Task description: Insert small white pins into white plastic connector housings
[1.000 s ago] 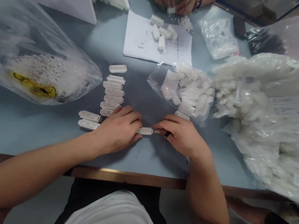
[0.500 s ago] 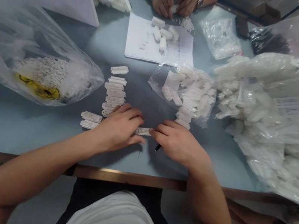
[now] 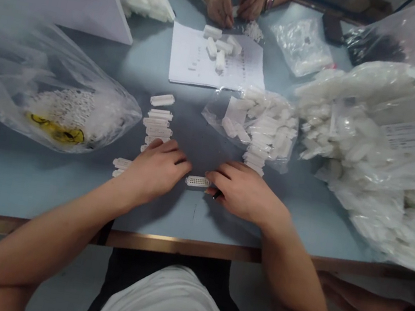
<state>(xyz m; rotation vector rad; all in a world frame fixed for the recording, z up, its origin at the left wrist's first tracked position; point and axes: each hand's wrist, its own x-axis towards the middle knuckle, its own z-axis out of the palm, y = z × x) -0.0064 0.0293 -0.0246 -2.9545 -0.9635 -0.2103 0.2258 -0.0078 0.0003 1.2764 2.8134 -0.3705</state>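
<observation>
A small white connector [image 3: 198, 181] with rows of holes lies flat on the blue-grey table [image 3: 27, 184], between my two hands. My left hand [image 3: 154, 170] rests just to its left with fingers loosely stretched on the table, not touching it, and partly covers a column of similar white connectors [image 3: 158, 121]. My right hand [image 3: 244, 191] is closed round a thin black tool whose tip [image 3: 217, 195] shows under the fingers. Its fingertips touch the connector's right end.
A small clear bag of white connectors [image 3: 264, 125] lies beyond my right hand. Big plastic bags of parts sit at right [image 3: 383, 153] and left [image 3: 53, 98]. Across the table a co-worker's hands [image 3: 220, 6] work above a printed sheet [image 3: 191, 60] bearing several connectors. The table's front edge [image 3: 176, 246] is close.
My left hand has let go of the connector and drawn back to the left. The connector now lies free on the table, with my right hand still at its right end.
</observation>
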